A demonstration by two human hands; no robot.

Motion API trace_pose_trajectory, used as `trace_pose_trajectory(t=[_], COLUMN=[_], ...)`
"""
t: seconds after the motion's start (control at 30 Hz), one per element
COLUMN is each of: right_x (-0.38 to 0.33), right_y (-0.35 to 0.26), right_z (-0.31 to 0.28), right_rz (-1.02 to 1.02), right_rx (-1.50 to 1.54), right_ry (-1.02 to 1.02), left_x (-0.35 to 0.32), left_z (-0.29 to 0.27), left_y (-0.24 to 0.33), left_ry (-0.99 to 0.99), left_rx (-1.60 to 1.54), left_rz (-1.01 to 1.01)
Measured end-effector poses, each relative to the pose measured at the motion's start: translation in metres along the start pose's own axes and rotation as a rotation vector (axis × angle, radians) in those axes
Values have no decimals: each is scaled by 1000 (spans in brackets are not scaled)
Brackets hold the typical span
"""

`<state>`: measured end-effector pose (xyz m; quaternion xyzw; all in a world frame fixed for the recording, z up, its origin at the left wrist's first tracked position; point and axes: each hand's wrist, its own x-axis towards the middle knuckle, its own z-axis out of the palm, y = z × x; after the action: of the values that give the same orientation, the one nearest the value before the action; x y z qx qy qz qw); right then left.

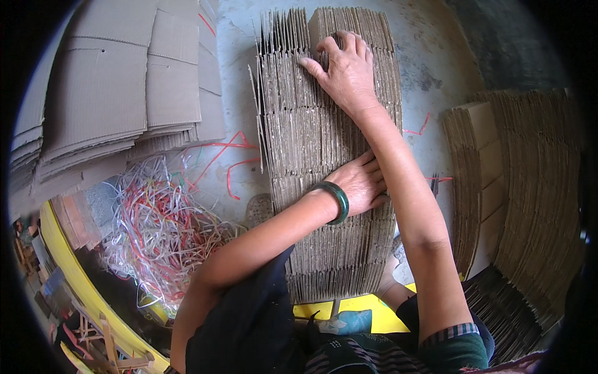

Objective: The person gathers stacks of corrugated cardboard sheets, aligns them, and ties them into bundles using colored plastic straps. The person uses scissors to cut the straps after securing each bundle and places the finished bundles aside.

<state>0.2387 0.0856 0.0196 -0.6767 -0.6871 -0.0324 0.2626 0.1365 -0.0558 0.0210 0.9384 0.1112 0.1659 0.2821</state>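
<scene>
A long block of corrugated cardboard sheets stands on edge in front of me, with slotted cross lines running over its top. My left hand, with a dark green bangle on its wrist, lies flat across the middle of the block, fingers stretched to the right. Farther away, my right hand rests on the far part, its fingers bent and apart and the thumb pointing left. Beside its fingers a gap splits the far end of the sheets. The left sheets there fan loosely. My right forearm passes just right of the left hand.
Flat cardboard sheets are stacked at the left. Below them lies a tangled heap of white and red plastic strapping. More cardboard bundles stand at the right. Red strap pieces lie on the floor; a yellow surface shows beneath the block's near end.
</scene>
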Motion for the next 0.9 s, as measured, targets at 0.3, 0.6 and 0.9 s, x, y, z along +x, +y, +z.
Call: trace_pose_trajectory(t=[0.3, 0.6, 0.9], right_x=[1, 1, 5], right_y=[-7, -4, -31], right_z=[11, 17, 17], right_rz=[47, -154, 3], right_rx=[81, 113, 9], right_ry=[4, -75, -59], left_x=[3, -1, 4], left_z=[-3, -3, 7], left_y=[1, 0, -1], left_ry=[-132, 26, 1], left_rx=[3, -43, -38], left_rz=[-51, 9, -60])
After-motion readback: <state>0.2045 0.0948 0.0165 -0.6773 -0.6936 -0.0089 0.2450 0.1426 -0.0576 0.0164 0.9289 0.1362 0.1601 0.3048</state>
